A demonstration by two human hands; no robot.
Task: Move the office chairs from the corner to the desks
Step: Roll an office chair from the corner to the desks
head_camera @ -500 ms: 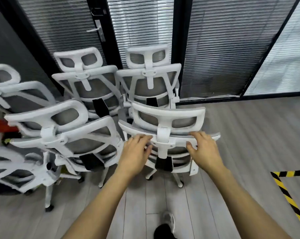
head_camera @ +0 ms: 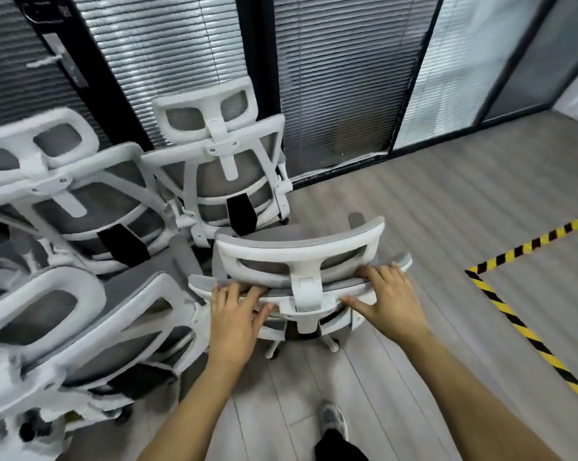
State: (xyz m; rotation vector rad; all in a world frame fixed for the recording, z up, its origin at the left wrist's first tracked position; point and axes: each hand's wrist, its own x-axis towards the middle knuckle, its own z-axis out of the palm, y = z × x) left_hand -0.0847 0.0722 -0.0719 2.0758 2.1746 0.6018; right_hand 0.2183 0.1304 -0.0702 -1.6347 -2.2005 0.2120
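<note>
Your fingers (head_camera: 244,291) on the left hand (head_camera: 234,322) hook over the top edge of the backrest, thumb pressed to the white frame behind it. Your right hand (head_camera: 389,301) grips the same edge on the other side of the headrest post, fingers over the top, thumb spread along the rear frame.

Grey wood-look plank floor (head_camera: 447,211) stretches ahead to a glass wall with slatted blinds and black frames (head_camera: 341,78). Three more white mesh chairs (head_camera: 71,207) crowd the corner to your left, packed tight together. The white-framed office chair with grey mesh (head_camera: 301,257) that you hold stands directly in front of you, just beside that cluster, its back towards you. Yellow-and-black hazard tape (head_camera: 513,324) marks a corner on the floor to your right. Your grey shoe (head_camera: 334,419) shows below, between your forearms.
</note>
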